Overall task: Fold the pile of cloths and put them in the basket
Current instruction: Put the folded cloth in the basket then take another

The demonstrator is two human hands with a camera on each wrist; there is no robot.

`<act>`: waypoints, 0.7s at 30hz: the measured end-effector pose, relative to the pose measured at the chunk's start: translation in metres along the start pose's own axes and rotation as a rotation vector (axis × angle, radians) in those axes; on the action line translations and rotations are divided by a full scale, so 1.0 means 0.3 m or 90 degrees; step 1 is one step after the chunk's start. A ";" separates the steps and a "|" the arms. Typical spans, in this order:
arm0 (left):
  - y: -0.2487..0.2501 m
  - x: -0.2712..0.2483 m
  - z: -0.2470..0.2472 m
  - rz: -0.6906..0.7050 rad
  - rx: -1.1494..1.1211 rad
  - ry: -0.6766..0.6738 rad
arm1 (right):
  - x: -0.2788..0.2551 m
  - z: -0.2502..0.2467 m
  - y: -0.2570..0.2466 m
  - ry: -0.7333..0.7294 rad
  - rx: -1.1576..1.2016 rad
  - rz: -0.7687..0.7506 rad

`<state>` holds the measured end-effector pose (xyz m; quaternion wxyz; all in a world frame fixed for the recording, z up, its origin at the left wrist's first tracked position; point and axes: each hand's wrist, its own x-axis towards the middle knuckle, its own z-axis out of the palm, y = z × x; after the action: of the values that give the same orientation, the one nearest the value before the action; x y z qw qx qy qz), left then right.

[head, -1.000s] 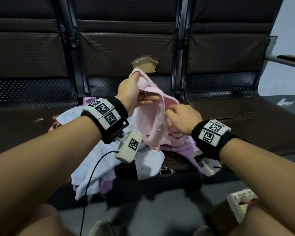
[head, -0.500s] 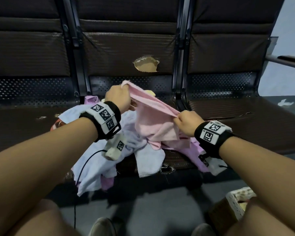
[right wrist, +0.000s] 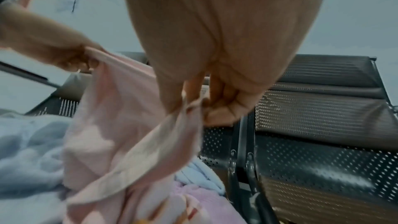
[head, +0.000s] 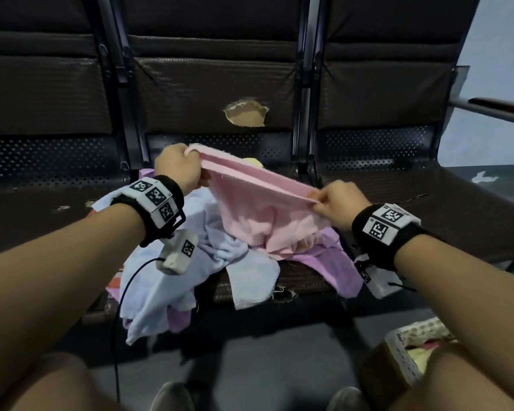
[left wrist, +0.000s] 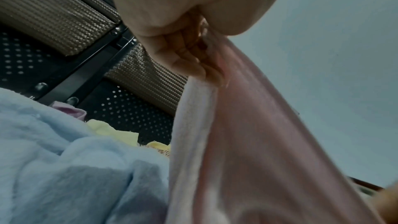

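A pink cloth point(head: 258, 209) hangs stretched between my two hands above the middle seat. My left hand point(head: 180, 167) grips its upper left corner, fingers curled round the edge point(left wrist: 193, 60). My right hand point(head: 334, 203) pinches the opposite corner, lower and to the right point(right wrist: 193, 106). The cloth's lower part sags onto the pile of cloths point(head: 172, 277), which is light blue, purple and a bit of yellow, and spills over the seat's front edge. A white woven basket point(head: 407, 348) stands on the floor at lower right, partly hidden by my right arm.
A row of dark bench seats point(head: 428, 203) with perforated metal backs runs across the view. The middle backrest has a torn hole point(head: 245, 114). A metal armrest point(head: 493, 109) juts out at far right. My knees and shoes point(head: 172, 396) are on the floor below.
My hands have drawn apart, spreading the bunched pink cloth into a taut edge. The left hand dropped lower and moved left; the right hand slid right along the cloth.
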<state>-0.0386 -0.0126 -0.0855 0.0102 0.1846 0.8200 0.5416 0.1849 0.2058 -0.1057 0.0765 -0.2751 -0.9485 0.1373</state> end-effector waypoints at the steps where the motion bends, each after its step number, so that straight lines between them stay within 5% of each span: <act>1: 0.008 0.004 -0.006 0.004 0.008 0.014 | -0.006 0.008 0.002 -0.059 -0.033 0.004; 3: 0.007 0.007 -0.013 0.023 0.073 0.034 | -0.010 0.015 0.007 -0.101 -0.051 0.009; 7: -0.019 0.011 -0.028 0.019 0.091 0.071 | 0.002 -0.025 0.008 0.042 0.023 0.013; 13: 0.030 0.027 -0.053 -0.003 -0.144 -0.023 | 0.041 -0.121 -0.039 0.243 0.178 0.029; 18: 0.121 0.017 -0.107 0.086 -0.202 -0.173 | 0.069 -0.266 -0.059 0.221 0.090 0.033; 21: 0.158 0.039 -0.149 0.107 -0.210 -0.177 | 0.077 -0.348 -0.064 0.209 0.103 0.026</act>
<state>-0.0453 -0.0322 -0.0226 0.1078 0.3208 0.6930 0.6366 0.1790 0.2255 0.0010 0.2490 -0.3057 -0.9036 0.1677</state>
